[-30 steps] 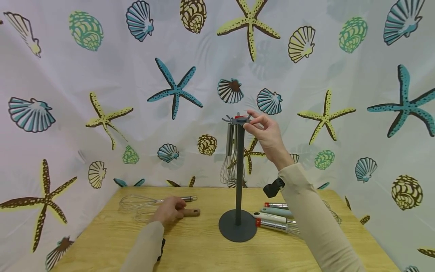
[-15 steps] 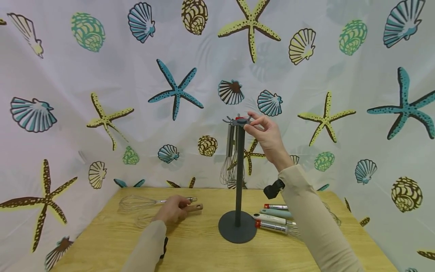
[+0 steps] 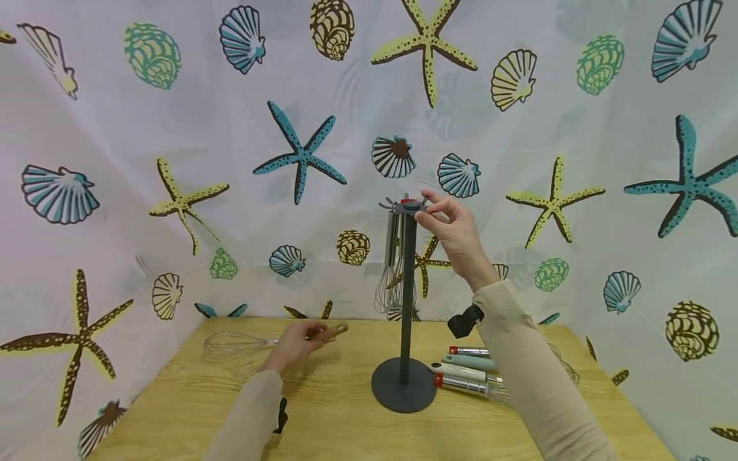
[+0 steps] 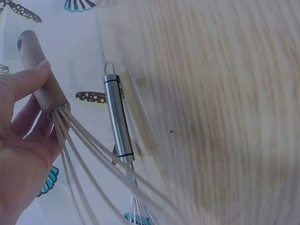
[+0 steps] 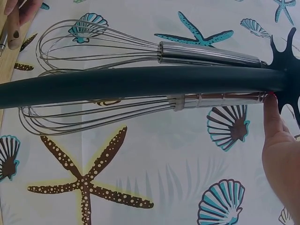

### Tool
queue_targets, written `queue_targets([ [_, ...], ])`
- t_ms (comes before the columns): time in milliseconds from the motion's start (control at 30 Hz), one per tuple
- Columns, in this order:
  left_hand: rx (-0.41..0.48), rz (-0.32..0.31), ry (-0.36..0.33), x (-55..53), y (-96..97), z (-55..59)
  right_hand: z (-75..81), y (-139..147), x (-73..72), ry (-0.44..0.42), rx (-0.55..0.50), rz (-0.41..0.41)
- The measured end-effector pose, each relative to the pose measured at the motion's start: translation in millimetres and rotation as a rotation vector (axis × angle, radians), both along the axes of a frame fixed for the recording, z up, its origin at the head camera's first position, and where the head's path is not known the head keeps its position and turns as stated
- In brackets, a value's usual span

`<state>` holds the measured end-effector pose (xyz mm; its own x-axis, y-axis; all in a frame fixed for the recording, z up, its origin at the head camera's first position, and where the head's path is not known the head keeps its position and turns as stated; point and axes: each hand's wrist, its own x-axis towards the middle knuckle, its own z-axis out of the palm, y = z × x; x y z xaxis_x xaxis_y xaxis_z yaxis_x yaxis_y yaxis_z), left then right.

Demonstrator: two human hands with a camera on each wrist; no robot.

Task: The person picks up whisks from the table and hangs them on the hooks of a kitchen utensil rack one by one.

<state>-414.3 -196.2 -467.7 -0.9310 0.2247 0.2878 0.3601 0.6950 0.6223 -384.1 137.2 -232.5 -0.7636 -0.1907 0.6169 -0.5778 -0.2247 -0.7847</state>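
My left hand (image 3: 296,346) grips a whisk by its wooden handle (image 4: 33,54), lifted above the table with its pale wires pointing down in the left wrist view. Below it lies a steel-handled whisk (image 4: 118,117), wire end to the left in the head view. My right hand (image 3: 458,240) pinches the hook rack (image 3: 410,206) on top of a dark stand (image 3: 408,288). Two steel whisks hang from that rack: one with a plain handle (image 5: 201,51), the other with a ribbed handle (image 5: 220,99), its red end by my fingertip.
To the right of the round base (image 3: 403,400) lie several whisks, among them a red-ended steel one (image 3: 461,382), a white-handled one (image 3: 458,369) and a light green one (image 3: 469,362), partly behind my right sleeve. A patterned cloth (image 3: 323,224) backs the wooden table (image 3: 334,416).
My left hand has picked the wooden-handled whisk up off the table, raising and tilting its handle end up and away. My right hand stays on the stand's top.
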Motion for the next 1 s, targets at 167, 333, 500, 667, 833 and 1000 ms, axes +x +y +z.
queue_targets([
  [167,0.026,0.015,0.059,2.7,2.9,3.9,-1.4,-0.6,1.3,-0.008,-0.005,0.003],
  [333,0.118,0.044,0.072,5.3,6.3,10.9,-2.6,-0.7,2.1,-0.013,-0.008,0.005],
  [500,0.190,0.054,0.102,7.4,9.8,18.1,-2.5,-1.2,1.0,-0.006,-0.014,0.009],
  [667,0.257,0.060,0.161,11.9,15.2,22.2,-2.2,-1.6,1.8,-0.005,-0.024,0.015],
  [833,0.311,0.065,0.187,16.7,21.9,25.2,-2.7,-1.2,3.5,-0.005,-0.019,0.012],
  [1000,0.368,0.073,0.170,21.7,26.8,31.7,-2.6,-2.7,3.4,-0.008,-0.029,0.023],
])
